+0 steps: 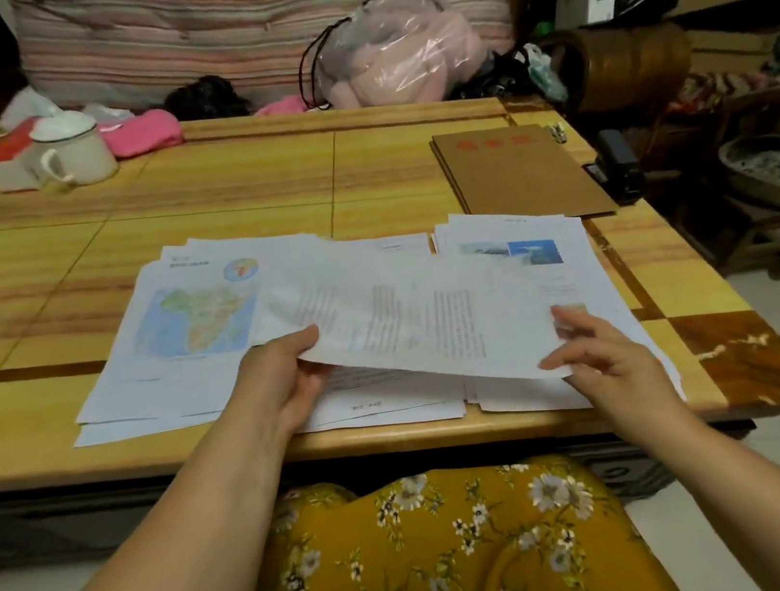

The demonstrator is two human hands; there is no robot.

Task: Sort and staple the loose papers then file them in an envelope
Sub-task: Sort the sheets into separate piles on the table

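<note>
The worktop [258, 173], a low wooden surface with yellow panels, fills the view ahead of your knees and carries everything the task needs. Across its near half the loose papers [383, 397] lie in three rough, overlapping heaps: a left heap topped by a map page [189, 320], a middle heap close to the front edge, and a right heap topped by a photo page [523, 252]. At the far right corner lies the brown envelope [519, 172], flat, with red print at its top; the dark stapler [616, 165] sits just beside it at the worktop's edge. A lidded white mug [74, 145] stands far left, well apart from the work. One printed sheet [412, 322] is raised off the heaps and spans the space between your hands. Your left hand [284, 377] pinches its left edge, thumb on top and fingers beneath. Your right hand [604, 354] meets its lower right corner with fingers loosely spread; whether it truly grips the corner cannot be told. The step in hand appears to be sorting, and neither stapler nor envelope seems yet in use. The next move calls for you to read which heap this sheet belongs to and lay it squarely there, edges aligned for stapling.
</note>
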